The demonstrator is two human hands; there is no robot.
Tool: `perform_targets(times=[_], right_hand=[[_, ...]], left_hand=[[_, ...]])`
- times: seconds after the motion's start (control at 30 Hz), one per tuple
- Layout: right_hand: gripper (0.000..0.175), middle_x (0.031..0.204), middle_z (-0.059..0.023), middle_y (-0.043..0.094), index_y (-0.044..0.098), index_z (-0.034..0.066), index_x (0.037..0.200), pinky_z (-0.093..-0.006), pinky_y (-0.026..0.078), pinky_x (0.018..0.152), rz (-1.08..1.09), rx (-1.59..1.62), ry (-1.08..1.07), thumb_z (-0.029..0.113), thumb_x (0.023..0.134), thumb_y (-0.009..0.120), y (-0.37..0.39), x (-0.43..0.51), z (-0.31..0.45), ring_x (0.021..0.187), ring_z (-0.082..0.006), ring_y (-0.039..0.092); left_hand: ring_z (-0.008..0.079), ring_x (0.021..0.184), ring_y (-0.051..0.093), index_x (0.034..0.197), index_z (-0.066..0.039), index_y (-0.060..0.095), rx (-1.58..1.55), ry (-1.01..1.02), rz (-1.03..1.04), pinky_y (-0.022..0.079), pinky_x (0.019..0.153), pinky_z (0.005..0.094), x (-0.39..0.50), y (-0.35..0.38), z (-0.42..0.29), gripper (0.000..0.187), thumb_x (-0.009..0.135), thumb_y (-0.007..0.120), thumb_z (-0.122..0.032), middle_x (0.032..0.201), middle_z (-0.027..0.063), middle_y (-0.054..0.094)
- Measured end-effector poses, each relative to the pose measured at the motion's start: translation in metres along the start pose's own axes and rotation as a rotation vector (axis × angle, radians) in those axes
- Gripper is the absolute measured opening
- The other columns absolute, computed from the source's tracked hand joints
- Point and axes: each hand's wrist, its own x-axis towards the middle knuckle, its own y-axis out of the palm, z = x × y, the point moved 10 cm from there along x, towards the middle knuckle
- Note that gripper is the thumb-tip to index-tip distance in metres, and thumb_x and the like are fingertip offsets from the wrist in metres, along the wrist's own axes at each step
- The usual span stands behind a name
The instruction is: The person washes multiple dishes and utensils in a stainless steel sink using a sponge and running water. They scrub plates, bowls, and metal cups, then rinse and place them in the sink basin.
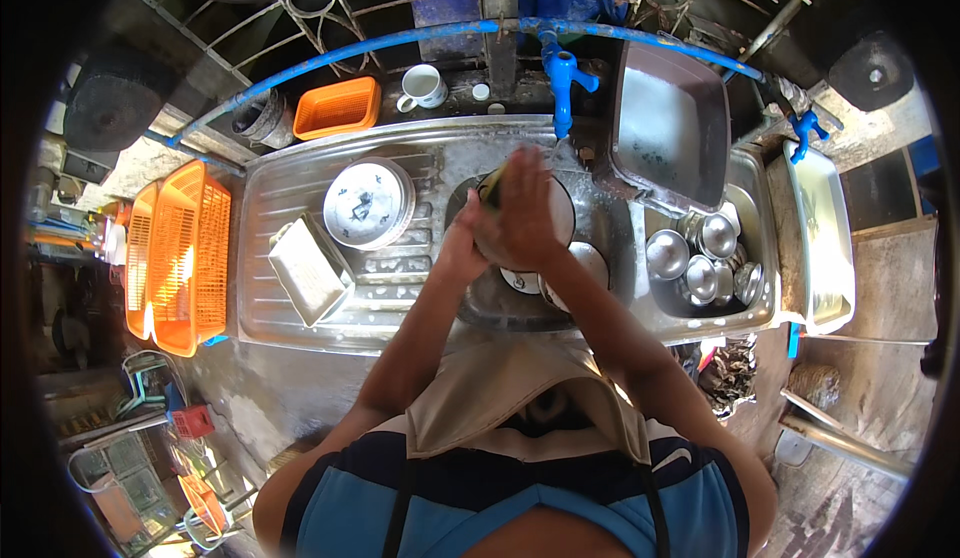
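Observation:
Over the middle basin (480, 310) of a stainless steel sink, my hands are close together at a white dish with a dark rim (564, 209). My left hand (466, 241) grips its left side, thumb up. Blurred and with fingers extended, my right hand (526, 213) presses a yellow and dark green scrubbing sponge (492, 187) against it. Much of the dish and sponge is hidden under the hands. Below them in the basin lie more white dishes (589, 267). A blue plastic tap (564, 82) stands just behind, with what looks like a thin trickle at its spout.
Stacked white plates (364, 205) and rectangular white dishes (311, 269) occupy the left drainboard. Several metal bowls (701, 277) fill the right basin, under the edge of a brown dishpan (667, 130). Orange baskets (187, 258) stand left; a mug (424, 87) sits behind; a pale tub (825, 250) is right.

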Motion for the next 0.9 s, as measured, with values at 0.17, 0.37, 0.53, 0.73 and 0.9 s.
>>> perform_targets(times=[0.17, 0.37, 0.53, 0.73, 0.9], right_hand=[[0.073, 0.153, -0.0271, 0.042, 0.044, -0.0063, 0.143, -0.047, 0.032, 0.12, 0.32, 0.544, -0.383, 0.016, 0.08, 0.075, 0.013, -0.034, 0.064, 0.144, -0.04, 0.039], [0.061, 0.133, -0.0218, 0.06, 0.055, 0.0001, 0.135, -0.0445, 0.043, 0.111, 0.532, 0.645, -0.086, -0.004, 0.078, 0.073, -0.019, -0.067, -0.003, 0.131, -0.0342, 0.054], [0.061, 0.123, -0.0267, 0.06, 0.048, -0.0038, 0.141, -0.0454, 0.043, 0.104, -0.228, 0.473, 0.402, 0.034, 0.096, 0.063, -0.142, -0.001, -0.162, 0.116, -0.0412, 0.058], [0.097, 0.146, -0.039, 0.042, 0.035, -0.0066, 0.152, -0.051, 0.038, 0.111, -0.035, -0.121, 0.496, 0.045, 0.082, 0.079, -0.105, -0.024, -0.349, 0.135, -0.0534, 0.043], [0.082, 0.144, -0.0304, 0.051, 0.047, 0.0041, 0.147, -0.0478, 0.041, 0.11, 0.64, -0.015, 0.68, 0.037, 0.079, 0.08, -0.016, -0.018, -0.363, 0.136, -0.0438, 0.048]], left_hand=[[0.0227, 0.099, 0.066, 0.131, -0.009, 0.058, 0.108, 0.07, -0.073, 0.056, 0.084, 0.0371, -0.009, -0.009, -0.042, 0.034, 0.103, 0.06, -0.028, 0.111, 0.0072, 0.066], [0.0305, 0.126, 0.053, 0.152, -0.008, 0.037, 0.381, 0.587, 0.032, 0.047, 0.106, 0.0488, -0.028, -0.12, -0.172, 0.074, 0.092, 0.069, -0.035, 0.141, 0.0155, 0.051], [0.0271, 0.115, 0.057, 0.149, -0.003, 0.039, 0.818, 0.784, -0.625, 0.047, 0.102, 0.0451, -0.091, -0.192, -0.271, 0.071, 0.082, 0.062, -0.004, 0.132, 0.0158, 0.056], [0.0373, 0.124, 0.052, 0.138, 0.0, 0.048, 1.868, 0.909, -0.911, 0.038, 0.107, 0.0497, -0.093, -0.032, -0.219, 0.06, 0.088, 0.062, -0.029, 0.131, 0.0204, 0.056], [0.0251, 0.086, 0.067, 0.131, -0.004, 0.053, 1.132, -0.049, -0.248, 0.056, 0.075, 0.0383, 0.01, -0.153, 0.045, 0.051, 0.092, 0.072, -0.03, 0.111, 0.0151, 0.067]])
